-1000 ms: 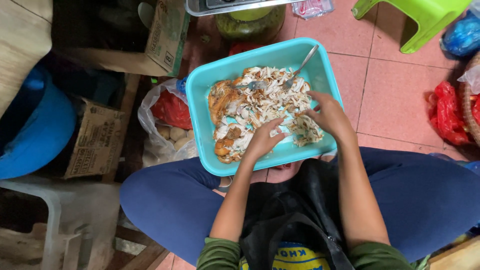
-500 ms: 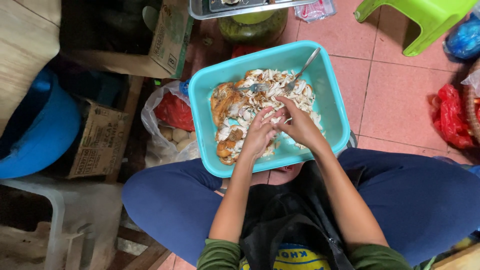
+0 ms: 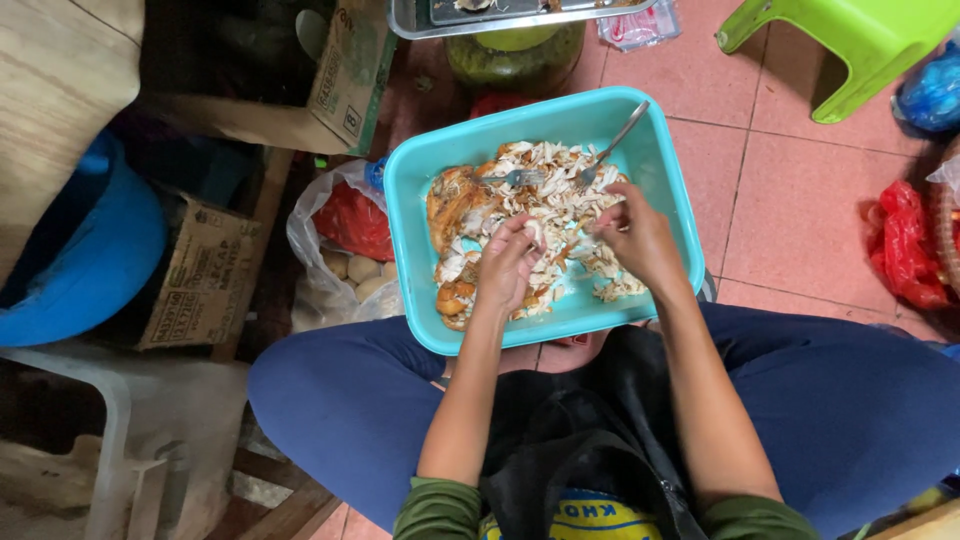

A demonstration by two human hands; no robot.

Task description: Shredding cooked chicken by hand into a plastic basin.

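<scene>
A turquoise plastic tub (image 3: 425,300) rests on my lap, holding pale shredded chicken meat (image 3: 560,200) and browner whole pieces (image 3: 452,205) at its left side. My left hand (image 3: 508,262) and my right hand (image 3: 635,235) are both over the middle of the tub, pinching and pulling one piece of chicken between them. Two forks (image 3: 610,145) lie in the meat at the tub's far side, one with its handle resting on the rim.
A clear bag with red contents and pale round items (image 3: 345,250) sits left of the tub. Cardboard boxes (image 3: 205,275) and a blue bucket (image 3: 80,250) stand further left. A green stool (image 3: 860,45) and red bags (image 3: 905,245) are on the tiled floor at right. A metal tray (image 3: 500,15) is at top.
My hands came together from the tub's near side to its middle, and both now pull at a piece of chicken. The camera view shifted slightly.
</scene>
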